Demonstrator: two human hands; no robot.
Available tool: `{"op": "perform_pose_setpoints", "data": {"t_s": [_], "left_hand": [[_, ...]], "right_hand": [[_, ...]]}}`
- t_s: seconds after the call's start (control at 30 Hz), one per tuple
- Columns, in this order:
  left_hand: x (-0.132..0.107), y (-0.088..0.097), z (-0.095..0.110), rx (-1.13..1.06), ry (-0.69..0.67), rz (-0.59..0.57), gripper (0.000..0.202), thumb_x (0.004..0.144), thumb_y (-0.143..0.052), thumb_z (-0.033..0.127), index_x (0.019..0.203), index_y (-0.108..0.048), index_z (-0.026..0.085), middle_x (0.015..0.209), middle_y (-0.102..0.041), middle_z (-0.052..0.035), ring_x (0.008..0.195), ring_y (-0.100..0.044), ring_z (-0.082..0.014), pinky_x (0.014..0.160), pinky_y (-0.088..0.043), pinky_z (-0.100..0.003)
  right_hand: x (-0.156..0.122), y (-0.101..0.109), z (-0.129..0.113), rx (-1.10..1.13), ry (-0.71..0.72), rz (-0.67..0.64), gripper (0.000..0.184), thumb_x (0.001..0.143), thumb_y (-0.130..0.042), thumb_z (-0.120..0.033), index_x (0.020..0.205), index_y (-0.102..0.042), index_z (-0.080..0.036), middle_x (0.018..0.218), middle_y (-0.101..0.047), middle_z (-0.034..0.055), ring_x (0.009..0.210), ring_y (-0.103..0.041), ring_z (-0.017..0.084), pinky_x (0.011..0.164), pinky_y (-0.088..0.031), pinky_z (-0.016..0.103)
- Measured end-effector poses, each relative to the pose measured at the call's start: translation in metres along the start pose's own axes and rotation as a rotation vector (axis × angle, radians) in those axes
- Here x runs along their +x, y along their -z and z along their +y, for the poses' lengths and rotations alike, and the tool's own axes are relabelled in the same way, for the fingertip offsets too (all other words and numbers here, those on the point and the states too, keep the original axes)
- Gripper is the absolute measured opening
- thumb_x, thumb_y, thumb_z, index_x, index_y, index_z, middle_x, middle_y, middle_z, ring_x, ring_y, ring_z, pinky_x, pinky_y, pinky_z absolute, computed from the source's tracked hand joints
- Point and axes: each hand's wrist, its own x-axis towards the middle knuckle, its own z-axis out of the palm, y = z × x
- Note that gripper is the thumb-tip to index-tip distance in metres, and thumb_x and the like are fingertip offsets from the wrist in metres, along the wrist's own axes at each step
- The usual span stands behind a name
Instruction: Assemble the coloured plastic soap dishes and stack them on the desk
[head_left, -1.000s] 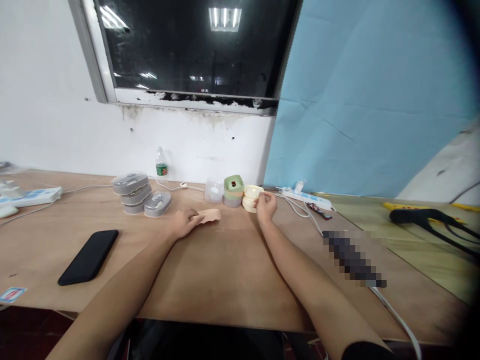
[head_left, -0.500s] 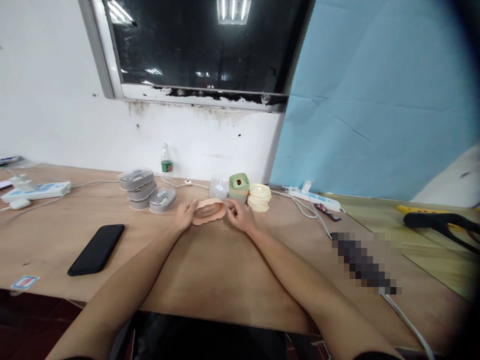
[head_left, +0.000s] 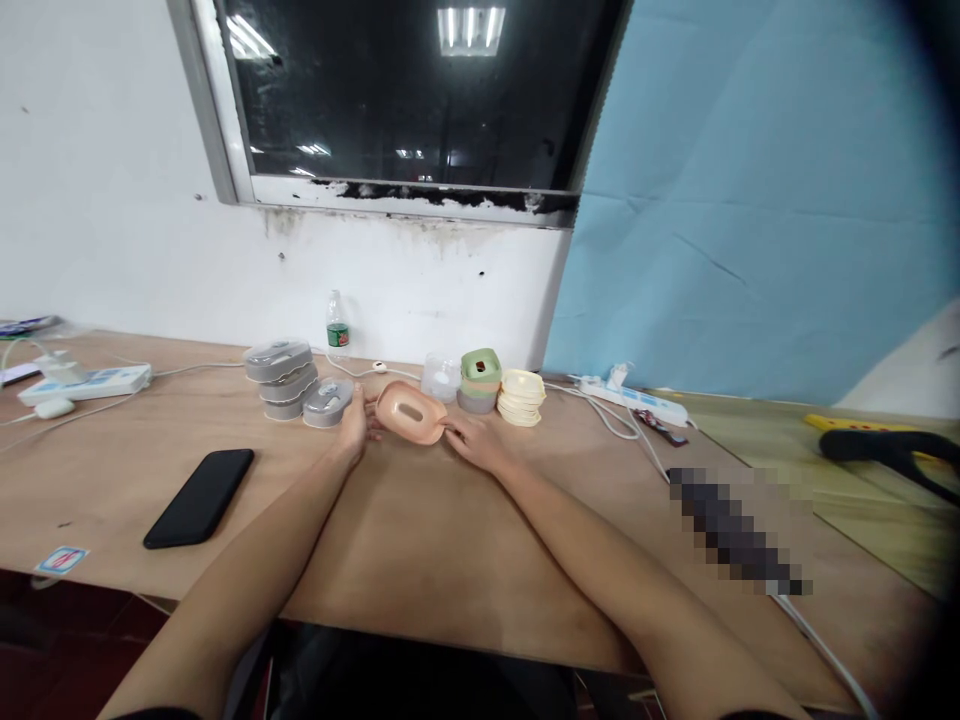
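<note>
My right hand [head_left: 474, 440] pinches the right end of a peach-coloured plastic piece [head_left: 431, 424], rounded and shallow with an oval slot in its middle. It is held tilted above the table, slotted face towards me. Beside its left end is my left hand [head_left: 354, 428], thumb up and fingers apart; whether the fingertips touch the piece I cannot tell. Just behind the left hand sits a grey oval case with a clear lid [head_left: 324, 403]. Behind the piece are a clear plastic cup-like container [head_left: 441, 376], a stack topped with a green square piece [head_left: 480, 365], and stacked cream-coloured pieces [head_left: 520, 398].
Grey lidded cases [head_left: 279, 362] are stacked at the left, near a plastic bottle [head_left: 337, 325] by the wall. A black phone [head_left: 199, 498] lies at front left. Power strips [head_left: 90, 384] and cables are on both sides. A pixelated dark object [head_left: 731, 530] lies at right.
The peach piece has turned over from its hollow side to its slotted face. My left hand has loosened and moved slightly left; my right hand stays at the right end.
</note>
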Motion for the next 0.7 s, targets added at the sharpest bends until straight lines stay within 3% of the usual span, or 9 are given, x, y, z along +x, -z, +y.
{"op": "perform_pose_setpoints", "data": {"t_s": [0.07, 0.13, 0.2, 0.33, 0.4, 0.5, 0.6, 0.7], "left_hand": [[0.0, 0.001, 0.001, -0.124, 0.088, -0.014, 0.08, 0.084, -0.01, 0.073, 0.119, -0.052, 0.015, 0.097, -0.069, -0.0124, 0.065, -0.067, -0.0191, 0.043, -0.045, -0.026], [-0.001, 0.001, 0.001, -0.096, 0.089, -0.01, 0.073, 0.084, -0.021, 0.072, 0.117, -0.052, 0.015, 0.101, -0.068, -0.0129, 0.063, -0.067, -0.0169, 0.042, -0.043, -0.023], [-0.005, 0.0, -0.001, 0.048, -0.014, -0.023, 0.064, 0.084, -0.032, 0.068, 0.112, -0.055, 0.015, 0.098, -0.068, -0.0113, 0.064, -0.066, -0.0164, 0.047, -0.046, -0.024], [-0.016, -0.006, -0.002, 0.431, -0.352, -0.119, 0.047, 0.084, -0.045, 0.057, 0.104, -0.062, 0.017, 0.091, -0.069, -0.0064, 0.078, -0.065, -0.0186, 0.072, -0.05, -0.031], [-0.02, -0.01, -0.001, 0.545, -0.454, -0.188, 0.044, 0.085, -0.046, 0.054, 0.106, -0.062, 0.019, 0.091, -0.069, -0.0056, 0.082, -0.064, -0.0192, 0.077, -0.049, -0.032], [-0.022, -0.013, 0.001, 0.624, -0.511, -0.227, 0.043, 0.087, -0.045, 0.051, 0.112, -0.059, 0.02, 0.097, -0.068, -0.0062, 0.088, -0.063, -0.0204, 0.081, -0.048, -0.034], [-0.019, -0.007, 0.005, 0.689, -0.586, -0.116, 0.045, 0.086, -0.047, 0.048, 0.12, -0.054, 0.019, 0.111, -0.063, -0.0087, 0.104, -0.057, -0.0232, 0.092, -0.043, -0.037], [-0.015, 0.006, 0.011, 0.775, -0.613, 0.069, 0.044, 0.087, -0.047, 0.045, 0.122, -0.053, 0.019, 0.122, -0.057, -0.0104, 0.113, -0.051, -0.0258, 0.099, -0.037, -0.039]], "right_hand": [[0.002, 0.001, 0.003, 0.008, -0.064, 0.062, 0.026, 0.09, -0.044, -0.027, 0.108, -0.062, -0.023, 0.1, -0.068, 0.0049, 0.089, -0.062, 0.019, 0.081, -0.046, 0.032], [0.005, 0.005, 0.006, 0.004, -0.132, 0.165, 0.025, 0.091, -0.043, -0.031, 0.105, -0.063, -0.023, 0.098, -0.068, 0.0052, 0.088, -0.062, 0.019, 0.08, -0.046, 0.031], [0.01, 0.014, 0.011, -0.015, -0.188, 0.274, 0.027, 0.092, -0.042, -0.034, 0.105, -0.063, -0.023, 0.099, -0.067, 0.0059, 0.089, -0.061, 0.02, 0.081, -0.045, 0.031], [0.023, 0.042, 0.027, -0.122, -0.263, 0.405, 0.029, 0.092, -0.041, -0.035, 0.105, -0.064, -0.022, 0.097, -0.066, 0.0064, 0.089, -0.059, 0.02, 0.08, -0.044, 0.031], [0.032, 0.055, 0.037, -0.208, -0.281, 0.373, 0.027, 0.091, -0.043, -0.033, 0.104, -0.064, -0.023, 0.097, -0.065, 0.0063, 0.089, -0.059, 0.02, 0.078, -0.043, 0.03], [0.048, 0.069, 0.049, -0.361, -0.305, 0.219, 0.022, 0.09, -0.045, -0.028, 0.097, -0.065, -0.023, 0.095, -0.065, 0.0066, 0.087, -0.058, 0.019, 0.072, -0.041, 0.028], [0.064, 0.073, 0.054, -0.491, -0.344, 0.083, 0.02, 0.089, -0.045, -0.026, 0.089, -0.065, -0.021, 0.089, -0.066, 0.0077, 0.084, -0.059, 0.02, 0.07, -0.039, 0.027], [0.073, 0.07, 0.052, -0.538, -0.38, 0.04, 0.021, 0.088, -0.046, -0.027, 0.094, -0.065, -0.021, 0.087, -0.068, 0.008, 0.08, -0.06, 0.021, 0.068, -0.039, 0.028]]}}
